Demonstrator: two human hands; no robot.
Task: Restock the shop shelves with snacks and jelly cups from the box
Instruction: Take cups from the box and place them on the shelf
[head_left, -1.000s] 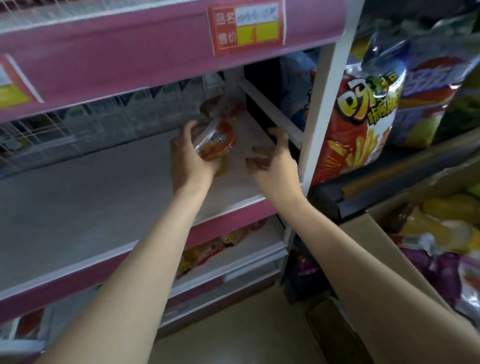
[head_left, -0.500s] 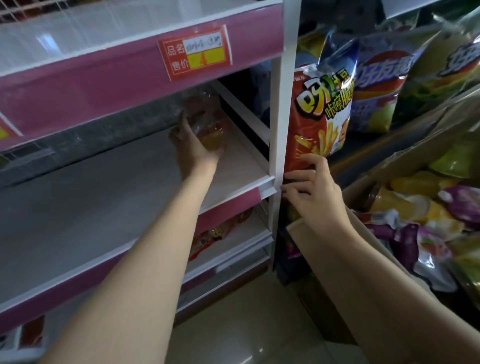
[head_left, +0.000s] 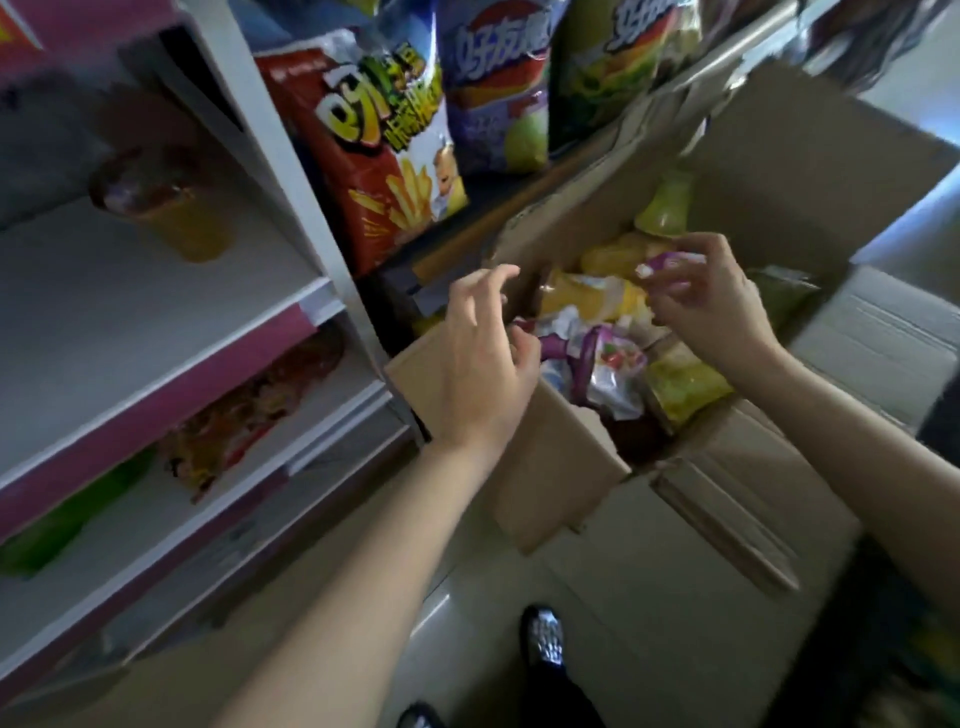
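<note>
Cardboard box (head_left: 566, 467) open w/ snacks; my right hand (head_left: 711, 306) pinches purple packet (head_left: 670, 262), left hand (head_left: 478, 364) loose, fingers relaxed over box edge. Jelly cup (head_left: 166, 208) on shelf (head_left: 130, 332).

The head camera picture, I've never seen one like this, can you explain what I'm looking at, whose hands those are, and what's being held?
There is no machine here. The picture comes from a wide-angle camera worn on a person's head, looking forward and down, so the two bare arms are the wearer's own.

Both hands are over an open cardboard box on the floor, filled with snack packets and jelly cups. The right hand pinches a small purple packet in its fingertips. The left hand hovers at the box's near edge with its fingers loosely curled; whether it grips anything is unclear.

To the left is a shop shelf with a pink front strip, and a jelly cup stands on it. Behind the box, large crisp bags stand in a row, including a red one. The wearer's shoe shows at the bottom.
</note>
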